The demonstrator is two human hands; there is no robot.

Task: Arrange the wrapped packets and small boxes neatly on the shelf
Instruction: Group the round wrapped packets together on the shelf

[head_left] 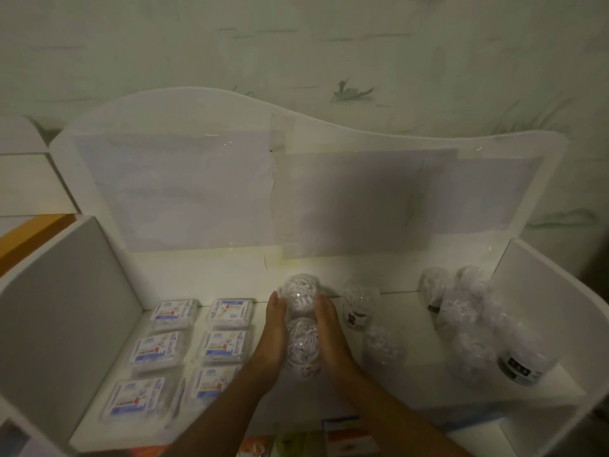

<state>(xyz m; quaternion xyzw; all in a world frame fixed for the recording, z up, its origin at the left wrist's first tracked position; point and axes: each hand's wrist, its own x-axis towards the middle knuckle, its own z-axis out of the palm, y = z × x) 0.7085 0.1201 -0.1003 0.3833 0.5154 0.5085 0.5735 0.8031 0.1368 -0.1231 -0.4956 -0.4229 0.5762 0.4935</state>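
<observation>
Two clear round packets lie end to end in the middle of the white shelf (230,268), a far packet (300,291) and a near packet (303,347). My left hand (272,338) presses flat against their left side and my right hand (331,331) against their right side, fingers straight. Several flat wrapped boxes (158,349) lie in two neat columns on the left part of the shelf. Two more round packets (357,306) lie just right of my right hand. A loose cluster of round packets (461,308) sits at the right end.
A tall white back panel (263,179) with taped paper closes off the rear. White side walls stand at the left (66,291) and right (540,291). Colourful printed items (346,433) show below the shelf's front edge.
</observation>
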